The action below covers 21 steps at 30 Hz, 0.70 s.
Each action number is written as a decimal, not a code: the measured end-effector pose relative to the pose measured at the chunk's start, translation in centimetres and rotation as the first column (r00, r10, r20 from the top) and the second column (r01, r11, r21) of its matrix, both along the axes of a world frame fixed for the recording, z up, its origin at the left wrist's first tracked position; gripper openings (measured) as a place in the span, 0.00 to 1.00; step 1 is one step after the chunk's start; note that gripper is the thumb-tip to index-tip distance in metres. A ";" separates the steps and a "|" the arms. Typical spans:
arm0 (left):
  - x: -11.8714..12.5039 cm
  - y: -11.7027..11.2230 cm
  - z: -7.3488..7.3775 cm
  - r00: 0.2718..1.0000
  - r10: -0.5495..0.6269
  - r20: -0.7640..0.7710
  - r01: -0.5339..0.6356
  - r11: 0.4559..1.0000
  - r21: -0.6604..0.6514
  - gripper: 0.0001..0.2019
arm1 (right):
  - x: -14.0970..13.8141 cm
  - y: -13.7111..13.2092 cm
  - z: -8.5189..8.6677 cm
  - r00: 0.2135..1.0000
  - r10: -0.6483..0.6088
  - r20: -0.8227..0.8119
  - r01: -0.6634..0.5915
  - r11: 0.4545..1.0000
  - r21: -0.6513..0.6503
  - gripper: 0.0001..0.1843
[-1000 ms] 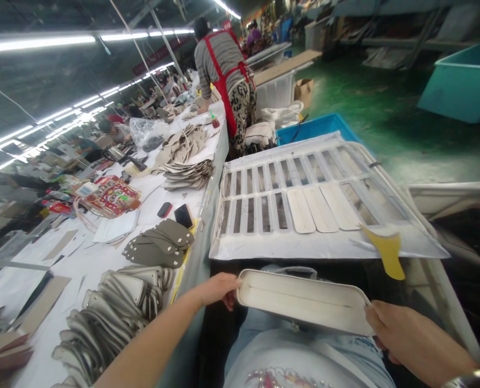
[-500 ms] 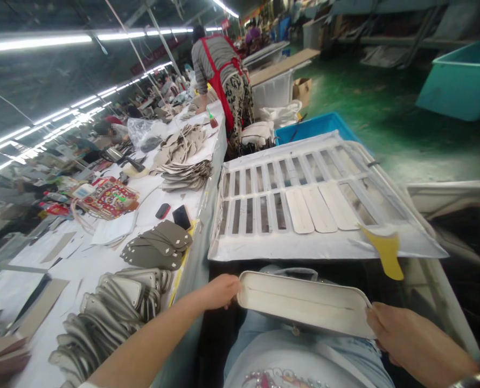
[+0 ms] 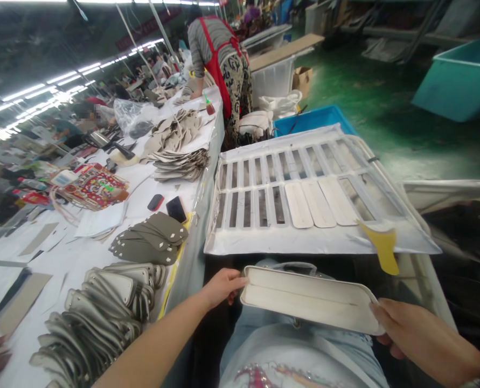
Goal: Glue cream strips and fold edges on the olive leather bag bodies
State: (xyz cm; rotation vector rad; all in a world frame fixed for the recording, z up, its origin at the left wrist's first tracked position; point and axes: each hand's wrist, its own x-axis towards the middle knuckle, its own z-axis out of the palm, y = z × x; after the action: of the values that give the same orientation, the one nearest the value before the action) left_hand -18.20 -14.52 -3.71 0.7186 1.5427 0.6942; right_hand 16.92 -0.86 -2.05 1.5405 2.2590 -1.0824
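Holding a shallow pale rimmed panel [image 3: 310, 299] low in front of me, my left hand [image 3: 223, 288] curls closed around its left end and my right hand [image 3: 421, 337] clasps its right end. At one o'clock, a yellow scraper [image 3: 383, 248] lies on a white slatted rack [image 3: 304, 188]. At nine o'clock, stacked curved grey panels [image 3: 94, 318] fan across the bench [image 3: 118, 196].

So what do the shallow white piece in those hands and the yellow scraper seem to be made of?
The shallow white piece looks like stiff coated board or leatherette, matte, with a firm rim; hard to tell which. The yellow scraper looks like thin, smooth plastic.
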 end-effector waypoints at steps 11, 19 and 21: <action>2.2 0.0 3.1 0.530 -0.261 -0.807 0.523 0.850 0.069 0.16 | -0.3 -0.9 3.0 0.961 -0.268 -0.068 0.237 0.923 -0.303 0.23; 14.6 3.7 4.8 0.366 -0.338 -0.867 0.906 0.341 0.250 0.26 | -1.0 -1.3 3.1 0.925 -0.379 -0.037 0.340 0.866 -0.367 0.31; 15.8 4.9 4.1 0.312 -0.407 -0.858 0.932 0.305 0.194 0.30 | -1.1 -1.4 3.1 0.968 -0.252 -0.004 0.243 0.938 -0.248 0.23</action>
State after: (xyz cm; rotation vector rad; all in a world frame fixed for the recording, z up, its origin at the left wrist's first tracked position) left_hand -2.38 -9.65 0.40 2.3821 1.2348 0.1866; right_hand 15.84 -2.23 1.01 1.7407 1.8980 -1.4068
